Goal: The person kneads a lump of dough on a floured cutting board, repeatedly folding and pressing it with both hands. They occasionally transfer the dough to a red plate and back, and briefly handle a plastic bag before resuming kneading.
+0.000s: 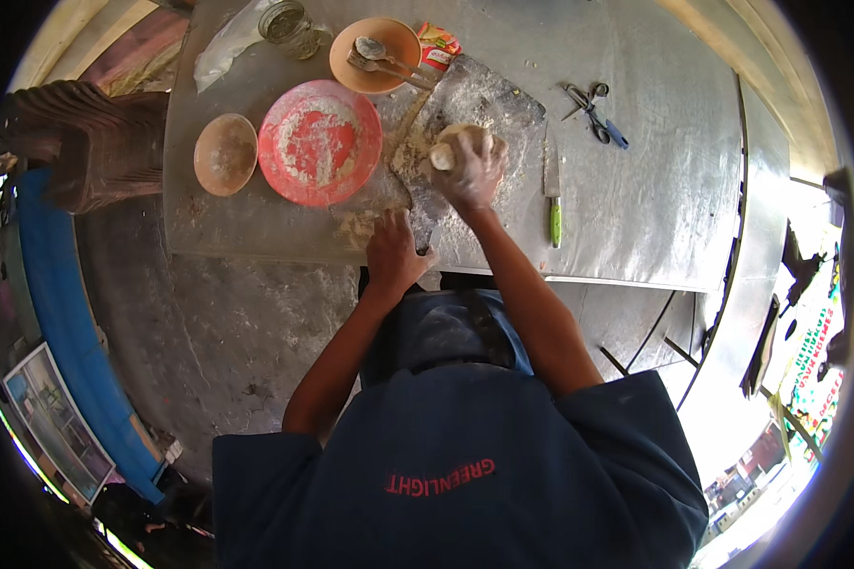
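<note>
My right hand [475,167] presses down on a lump of dough [442,156], its fingers curled over the top. The dough sits on a dark board [484,89] dusted with flour. At the board's narrow near end, my left hand [393,250] grips the edge, with the thumb on the right and the fingers on the left. Flour coats both hands. Left of the board stands a red plastic plate [270,167] with flour in it.
Farther left is a small orange bowl [226,155]. Behind are another bowl [341,57] holding a spoon and fork, a red packet [438,44], a glass jar [285,21] and a plastic bag [222,53]. A green-handled knife [556,220] and scissors [596,117] lie right on the metal table [655,199].
</note>
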